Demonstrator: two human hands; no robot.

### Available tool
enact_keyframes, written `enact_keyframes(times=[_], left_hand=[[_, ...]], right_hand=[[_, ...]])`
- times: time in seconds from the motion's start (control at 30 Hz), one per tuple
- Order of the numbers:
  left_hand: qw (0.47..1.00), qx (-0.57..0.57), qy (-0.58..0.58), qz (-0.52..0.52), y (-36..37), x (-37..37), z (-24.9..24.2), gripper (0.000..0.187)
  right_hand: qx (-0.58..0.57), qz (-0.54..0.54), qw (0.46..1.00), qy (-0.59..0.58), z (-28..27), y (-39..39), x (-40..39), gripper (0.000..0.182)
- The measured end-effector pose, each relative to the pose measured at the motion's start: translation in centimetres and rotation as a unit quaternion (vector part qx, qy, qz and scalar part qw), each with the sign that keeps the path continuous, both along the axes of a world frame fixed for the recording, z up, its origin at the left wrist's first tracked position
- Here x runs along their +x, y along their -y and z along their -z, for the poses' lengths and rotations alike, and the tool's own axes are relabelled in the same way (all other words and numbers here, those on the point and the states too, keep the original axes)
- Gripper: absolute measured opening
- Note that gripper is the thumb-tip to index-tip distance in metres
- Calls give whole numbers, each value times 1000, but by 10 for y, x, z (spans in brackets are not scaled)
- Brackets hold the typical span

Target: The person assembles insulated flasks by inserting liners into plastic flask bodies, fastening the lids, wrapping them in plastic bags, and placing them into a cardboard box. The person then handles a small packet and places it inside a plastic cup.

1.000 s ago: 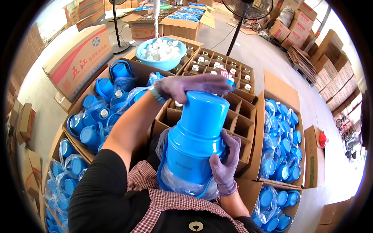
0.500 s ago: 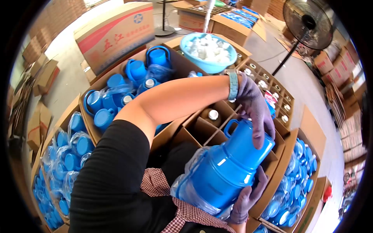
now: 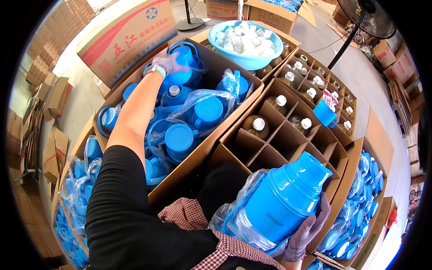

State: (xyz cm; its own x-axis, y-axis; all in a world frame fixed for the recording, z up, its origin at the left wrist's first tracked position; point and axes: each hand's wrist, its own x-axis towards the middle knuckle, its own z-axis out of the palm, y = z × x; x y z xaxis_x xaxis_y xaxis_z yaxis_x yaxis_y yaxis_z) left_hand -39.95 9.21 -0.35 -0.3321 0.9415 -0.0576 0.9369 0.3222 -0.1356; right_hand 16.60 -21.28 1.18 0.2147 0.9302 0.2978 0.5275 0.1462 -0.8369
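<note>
My right hand (image 3: 308,230), in a purple glove, grips a big blue plastic flask (image 3: 283,200) from below; it lies tilted on my lap, its lower part in a clear bag. My left hand (image 3: 168,64), gloved too, is stretched far out to the left box (image 3: 211,137) and rests on a blue flask shell (image 3: 182,58) at its back corner. Whether the fingers close on the shell I cannot tell. More blue shells and lids in plastic bags fill that box. A small blue cup (image 3: 325,114) sits on the divided carton (image 3: 288,139).
The divided carton holds several glass liners with white caps (image 3: 281,100). A light blue basin (image 3: 245,42) of white stoppers sits behind it. Boxes of blue lids (image 3: 360,211) stand to the right and lower left (image 3: 74,198). A printed carton (image 3: 126,40) and a fan (image 3: 364,18) stand farther off.
My left hand has left the top of the flask and swung left to the box of blue shells. The flask stays tilted in my right hand. The view turned left.
</note>
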Motion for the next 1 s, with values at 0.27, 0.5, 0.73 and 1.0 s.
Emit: enact_keyframes(times=[0.27,0.5,0.73,1.0], left_hand=[[982,-187,3,-42,26,-1,69,129],[593,-28,687,419,135,295,32,43],[577,-27,770,272,233,325,15,53],[614,53,695,372,210,355,8,88]], right_hand=[[28,-19,999,-42,4,1,3,78],[74,-66,995,-16,-3,-14,13,46],[97,-173,980,-31,10,-15,55,65],[185,-283,941,13,15,-23,59,81]])
